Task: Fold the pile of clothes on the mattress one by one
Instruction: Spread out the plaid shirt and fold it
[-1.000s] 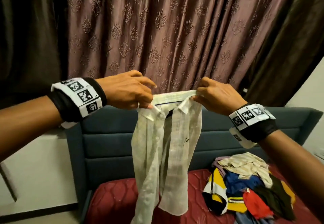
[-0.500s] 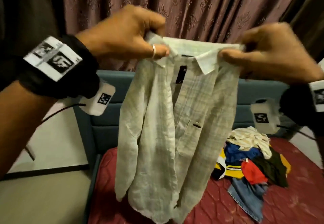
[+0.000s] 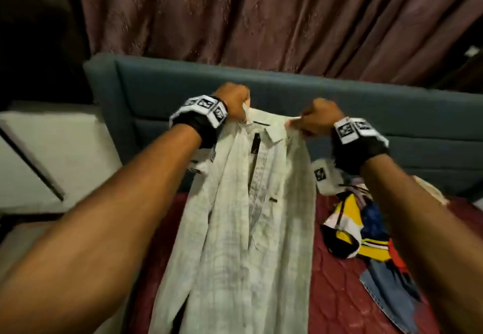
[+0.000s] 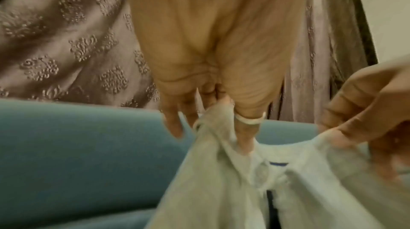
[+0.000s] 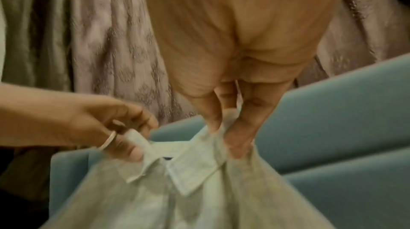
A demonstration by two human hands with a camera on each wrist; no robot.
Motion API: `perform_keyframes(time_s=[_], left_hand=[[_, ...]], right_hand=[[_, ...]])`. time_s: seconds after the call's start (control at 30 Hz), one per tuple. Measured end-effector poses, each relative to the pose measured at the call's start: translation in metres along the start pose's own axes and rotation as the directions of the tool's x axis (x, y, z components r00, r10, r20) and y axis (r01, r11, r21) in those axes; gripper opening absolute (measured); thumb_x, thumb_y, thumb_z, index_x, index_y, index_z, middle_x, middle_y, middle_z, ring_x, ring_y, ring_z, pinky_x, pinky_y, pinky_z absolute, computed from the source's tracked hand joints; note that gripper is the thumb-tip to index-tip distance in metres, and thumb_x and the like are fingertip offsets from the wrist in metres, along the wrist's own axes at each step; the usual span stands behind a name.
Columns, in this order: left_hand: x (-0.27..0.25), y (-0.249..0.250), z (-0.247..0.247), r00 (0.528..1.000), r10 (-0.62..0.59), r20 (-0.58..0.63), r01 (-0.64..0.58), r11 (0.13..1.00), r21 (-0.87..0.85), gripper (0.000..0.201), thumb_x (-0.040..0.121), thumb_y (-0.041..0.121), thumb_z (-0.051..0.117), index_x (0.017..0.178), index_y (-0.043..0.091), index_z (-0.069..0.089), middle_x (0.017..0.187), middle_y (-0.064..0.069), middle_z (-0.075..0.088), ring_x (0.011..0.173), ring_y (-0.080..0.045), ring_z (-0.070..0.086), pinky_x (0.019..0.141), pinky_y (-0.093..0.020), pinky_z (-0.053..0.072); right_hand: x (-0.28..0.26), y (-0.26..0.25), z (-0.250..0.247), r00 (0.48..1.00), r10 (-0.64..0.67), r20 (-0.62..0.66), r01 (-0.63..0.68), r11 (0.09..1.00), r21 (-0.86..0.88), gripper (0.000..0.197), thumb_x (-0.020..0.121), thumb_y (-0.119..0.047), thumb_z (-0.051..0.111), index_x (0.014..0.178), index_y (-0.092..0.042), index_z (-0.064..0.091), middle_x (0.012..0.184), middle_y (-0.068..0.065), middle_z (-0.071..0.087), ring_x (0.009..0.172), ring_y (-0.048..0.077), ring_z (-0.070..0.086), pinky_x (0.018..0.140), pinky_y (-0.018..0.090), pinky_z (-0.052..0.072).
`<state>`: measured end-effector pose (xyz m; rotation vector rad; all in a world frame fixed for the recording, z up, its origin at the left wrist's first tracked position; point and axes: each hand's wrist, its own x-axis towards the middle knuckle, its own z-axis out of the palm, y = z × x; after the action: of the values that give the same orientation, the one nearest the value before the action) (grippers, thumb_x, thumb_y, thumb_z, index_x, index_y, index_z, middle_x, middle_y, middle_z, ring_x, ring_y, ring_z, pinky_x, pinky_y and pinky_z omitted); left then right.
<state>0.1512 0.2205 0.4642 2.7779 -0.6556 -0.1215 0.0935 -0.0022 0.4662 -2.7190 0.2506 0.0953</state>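
Observation:
A pale checked collared shirt (image 3: 251, 224) hangs front-up from both hands and drapes down over the red mattress (image 3: 337, 294). My left hand (image 3: 235, 104) pinches its left shoulder beside the collar, thumb over the cloth (image 4: 221, 127). My right hand (image 3: 316, 119) pinches the right shoulder (image 5: 224, 138). The collar (image 5: 177, 169) is stretched between them, with a dark label inside. A pile of mixed clothes (image 3: 366, 229), yellow, blue, red and denim, lies on the mattress to the right, partly hidden behind my right forearm.
A blue-grey padded headboard (image 3: 366, 104) runs behind the hands, with maroon patterned curtains (image 3: 261, 15) above it. A white wall or cabinet (image 3: 47, 156) stands at the left of the bed.
Both hands have swung the shirt forward and down from in front of my face toward the mattress. The view has tilted down. The grips on the shoulders are unchanged.

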Motion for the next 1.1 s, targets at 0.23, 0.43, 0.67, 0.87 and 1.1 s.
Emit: perform_keyframes(time_s=[0.23,0.43,0.67,0.87,1.1], left_hand=[[-0.042,-0.049,0.205,0.968,-0.250,0.029,0.250,0.968,-0.011,0.066,0.090,0.054,0.061,0.143,0.020,0.040,0.147,-0.008,0.040,0.135,-0.037,0.036,0.107,-0.055,0.036],[-0.142,-0.128,0.335,0.839,-0.396,0.373,0.458,0.884,-0.092,0.061,0.092,0.054,0.056,0.138,0.016,0.047,0.141,-0.012,0.052,0.125,-0.036,0.052,0.103,-0.047,0.044],[-0.258,-0.139,0.391,0.739,-0.343,0.581,0.532,0.825,-0.189,0.053,0.097,0.043,0.057,0.138,0.011,0.046,0.140,-0.011,0.055,0.128,-0.027,0.053,0.103,-0.036,0.043],[-0.297,-0.110,0.462,0.590,-0.602,0.538,0.747,0.660,-0.080,0.074,0.093,0.054,0.059,0.148,0.012,0.032,0.149,-0.012,0.039,0.136,-0.032,0.042,0.108,-0.042,0.040],[-0.319,-0.094,0.548,0.455,-0.828,0.329,0.885,0.377,-0.275,0.075,0.090,0.057,0.057,0.148,0.016,0.032,0.149,-0.016,0.036,0.134,-0.040,0.037,0.103,-0.055,0.039]], right_hand=[[-0.022,0.090,0.217,0.992,0.091,0.083,-0.093,0.995,0.025,0.045,0.089,-0.019,0.069,0.130,-0.001,0.059,0.131,0.020,0.061,0.122,0.037,0.056,0.096,0.036,0.041],[-0.118,0.110,0.338,0.928,0.269,0.258,-0.310,0.941,0.133,0.040,0.094,-0.030,0.060,0.125,-0.006,0.064,0.127,0.015,0.065,0.117,0.032,0.061,0.097,0.029,0.041],[-0.243,0.077,0.408,0.794,0.357,0.491,-0.397,0.918,-0.025,0.035,0.100,-0.025,0.055,0.132,-0.013,0.061,0.138,0.005,0.059,0.128,0.021,0.055,0.102,0.020,0.032],[-0.270,0.116,0.462,0.694,0.408,0.593,-0.479,0.877,-0.042,0.030,0.098,-0.032,0.053,0.116,-0.010,0.060,0.122,0.009,0.066,0.119,0.028,0.058,0.093,0.028,0.041],[-0.233,0.161,0.548,0.747,0.501,0.436,-0.645,0.705,0.296,0.055,0.090,-0.052,0.064,0.112,-0.002,0.054,0.112,0.017,0.065,0.108,0.035,0.061,0.086,0.031,0.043]])
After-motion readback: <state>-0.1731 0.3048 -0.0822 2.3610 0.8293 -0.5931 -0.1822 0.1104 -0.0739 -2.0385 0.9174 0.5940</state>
